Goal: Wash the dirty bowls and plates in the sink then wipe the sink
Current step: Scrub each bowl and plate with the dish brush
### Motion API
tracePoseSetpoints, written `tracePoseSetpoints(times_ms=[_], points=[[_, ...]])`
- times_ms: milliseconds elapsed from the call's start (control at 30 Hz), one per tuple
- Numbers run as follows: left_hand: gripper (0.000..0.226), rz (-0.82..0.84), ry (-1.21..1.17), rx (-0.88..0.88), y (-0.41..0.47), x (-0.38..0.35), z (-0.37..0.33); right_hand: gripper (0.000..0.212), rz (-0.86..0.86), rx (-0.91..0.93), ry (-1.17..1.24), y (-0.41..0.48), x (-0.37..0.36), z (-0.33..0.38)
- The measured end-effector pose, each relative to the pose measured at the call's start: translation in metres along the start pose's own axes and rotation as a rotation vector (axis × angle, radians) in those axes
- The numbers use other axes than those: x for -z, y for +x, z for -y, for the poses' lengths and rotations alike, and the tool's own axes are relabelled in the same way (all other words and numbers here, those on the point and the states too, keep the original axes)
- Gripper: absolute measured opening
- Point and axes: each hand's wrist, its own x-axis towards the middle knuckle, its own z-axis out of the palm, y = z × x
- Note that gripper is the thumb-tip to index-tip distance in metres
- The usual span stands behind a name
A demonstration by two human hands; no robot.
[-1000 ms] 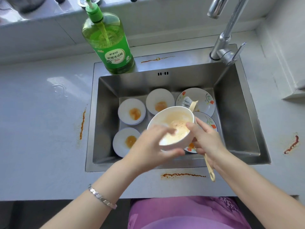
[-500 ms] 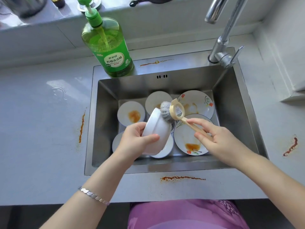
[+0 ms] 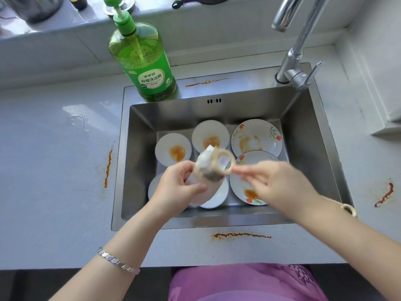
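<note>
Fingers (image 3: 195,187) of the left hand (image 3: 180,185) clasp a white bowl (image 3: 200,193) above the sink (image 3: 314,135); the right hand (image 3: 275,185) pinches a brush (image 3: 217,166) against it. Stained bowls and plates remain; wiping seems not begun.

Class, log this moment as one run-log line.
left hand: holds bowl | right hand: scrubs with brush | sink: dirty dishes remain

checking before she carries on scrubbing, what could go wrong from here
The white bowl is tilted on its side in the left hand above the stacked white dishes in the steel sink; a slip could chip them. The right hand works the tan-handled dish brush fast, which may flick orange sauce onto the counter.
</note>
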Motion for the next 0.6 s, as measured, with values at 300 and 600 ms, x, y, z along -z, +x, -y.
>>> tracePoseSetpoints(times_ms=[300, 600], points=[[0.028, 0.078, -0.15, 0.011, -0.007, 0.009, 0.006, 0.026, 0.056, -0.055, 0.124, -0.002, 0.004, 0.0], [0.028, 0.031, -0.301, -0.033, -0.003, 0.012, 0.001, 0.029, 0.023, -0.113, 0.292, 0.003, 0.01, -0.001]])
